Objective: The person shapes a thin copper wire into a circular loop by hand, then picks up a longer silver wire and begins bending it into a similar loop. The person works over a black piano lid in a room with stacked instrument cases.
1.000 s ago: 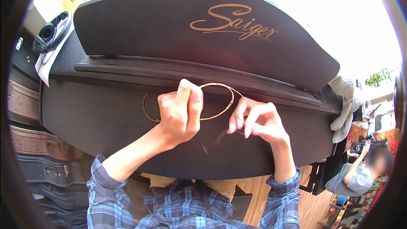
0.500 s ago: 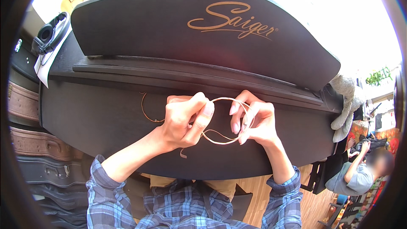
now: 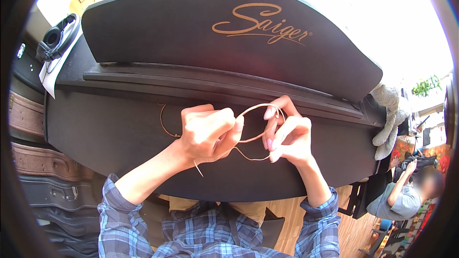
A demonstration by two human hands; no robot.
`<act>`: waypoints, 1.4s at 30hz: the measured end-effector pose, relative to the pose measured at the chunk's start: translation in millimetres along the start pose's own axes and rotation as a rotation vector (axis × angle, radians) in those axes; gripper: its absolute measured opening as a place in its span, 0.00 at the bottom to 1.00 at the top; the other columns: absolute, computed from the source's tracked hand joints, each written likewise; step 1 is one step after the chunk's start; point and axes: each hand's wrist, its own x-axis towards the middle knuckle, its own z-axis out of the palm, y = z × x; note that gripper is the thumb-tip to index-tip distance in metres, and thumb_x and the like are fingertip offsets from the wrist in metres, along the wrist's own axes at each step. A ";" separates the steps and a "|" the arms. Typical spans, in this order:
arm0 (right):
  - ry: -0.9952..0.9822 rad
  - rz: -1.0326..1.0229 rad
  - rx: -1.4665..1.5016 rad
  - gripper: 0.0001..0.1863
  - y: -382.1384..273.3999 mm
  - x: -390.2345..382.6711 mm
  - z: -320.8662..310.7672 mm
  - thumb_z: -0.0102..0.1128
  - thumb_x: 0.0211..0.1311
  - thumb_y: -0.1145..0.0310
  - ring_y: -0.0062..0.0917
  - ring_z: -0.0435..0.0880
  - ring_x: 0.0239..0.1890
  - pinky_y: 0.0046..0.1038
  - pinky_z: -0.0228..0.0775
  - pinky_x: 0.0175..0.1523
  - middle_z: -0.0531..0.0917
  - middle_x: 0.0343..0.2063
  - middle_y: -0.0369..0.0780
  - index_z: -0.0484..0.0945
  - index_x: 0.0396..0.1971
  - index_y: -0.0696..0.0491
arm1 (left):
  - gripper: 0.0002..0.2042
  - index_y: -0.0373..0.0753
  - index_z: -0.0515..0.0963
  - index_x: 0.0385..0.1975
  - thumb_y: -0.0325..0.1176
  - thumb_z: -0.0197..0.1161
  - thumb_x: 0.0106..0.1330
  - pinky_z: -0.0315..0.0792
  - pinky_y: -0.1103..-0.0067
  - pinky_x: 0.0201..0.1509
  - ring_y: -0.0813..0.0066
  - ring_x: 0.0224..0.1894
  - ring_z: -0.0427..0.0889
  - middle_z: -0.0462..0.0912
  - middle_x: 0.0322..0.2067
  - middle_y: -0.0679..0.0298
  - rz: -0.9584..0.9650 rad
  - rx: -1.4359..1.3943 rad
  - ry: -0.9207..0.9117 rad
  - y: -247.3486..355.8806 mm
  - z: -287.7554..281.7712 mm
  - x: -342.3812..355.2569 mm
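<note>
A thin copper-coloured guitar string [image 3: 253,108] is coiled into a loop between my two hands above a dark, piano-like top [image 3: 110,124]. My left hand [image 3: 210,133] is closed on the left side of the coil, and a loose string end pokes out below it. Fingers of my right hand [image 3: 292,131] pinch the loop's right side, where a small ball end shows. From the lower part of the coil, a slack strand hangs across to my right fingertips. Another curved string [image 3: 163,120] with a small ball end lies on the dark top, just left of my left hand.
A tall black music-stand panel [image 3: 158,24] with gold lettering rises behind my hands. Headphones [image 3: 55,38] and white paper [image 3: 51,74] are at the left, above stacked instrument cases [image 3: 55,188]. A grey plush toy [image 3: 388,114] hangs at the right, near another person [image 3: 399,196].
The loop has turned and opened between my hands, and its lower strand has dropped away from the coil. My right fingers have shifted up along it. The loose end below my left hand has swung left.
</note>
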 end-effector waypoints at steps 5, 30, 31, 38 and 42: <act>0.136 0.050 -0.041 0.14 -3.7 -4.7 3.7 0.81 0.39 0.80 0.26 0.86 0.33 0.26 0.82 0.40 0.82 0.35 0.46 0.81 0.25 0.57 | 0.12 0.37 0.71 0.17 0.23 0.63 0.62 0.56 0.77 0.13 0.74 0.09 0.65 0.66 0.10 0.66 -0.106 -0.234 -0.128 1.8 -0.3 -1.3; 0.248 0.333 -0.184 0.22 -22.4 2.8 13.4 0.78 0.47 0.78 0.24 0.87 0.23 0.21 0.79 0.26 0.86 0.25 0.43 0.73 0.39 0.58 | 0.09 0.35 0.71 0.24 0.26 0.60 0.68 0.59 0.74 0.16 0.69 0.11 0.68 0.66 0.11 0.63 -0.233 -0.499 -0.285 5.5 2.0 -5.2; 0.234 0.323 -0.179 0.22 -22.1 2.8 13.1 0.77 0.48 0.78 0.25 0.88 0.24 0.22 0.80 0.27 0.87 0.27 0.44 0.74 0.41 0.59 | 0.10 0.35 0.71 0.24 0.26 0.60 0.68 0.60 0.74 0.16 0.69 0.11 0.68 0.66 0.11 0.63 -0.235 -0.505 -0.285 5.9 2.1 -5.4; 0.139 0.480 -0.133 0.25 -26.4 4.6 12.1 0.68 0.58 0.76 0.23 0.87 0.24 0.19 0.79 0.28 0.85 0.47 0.48 0.72 0.55 0.61 | 0.11 0.34 0.71 0.24 0.26 0.55 0.72 0.64 0.77 0.17 0.72 0.13 0.73 0.70 0.13 0.64 -0.239 -0.543 -0.202 7.8 -1.7 -3.6; 0.077 0.483 -0.104 0.21 -30.3 3.1 10.1 0.60 0.66 0.70 0.21 0.86 0.23 0.18 0.79 0.27 0.84 0.49 0.47 0.72 0.56 0.61 | 0.12 0.32 0.71 0.24 0.24 0.51 0.73 0.68 0.79 0.19 0.75 0.14 0.74 0.73 0.16 0.64 -0.230 -0.573 -0.131 8.5 -3.7 -0.2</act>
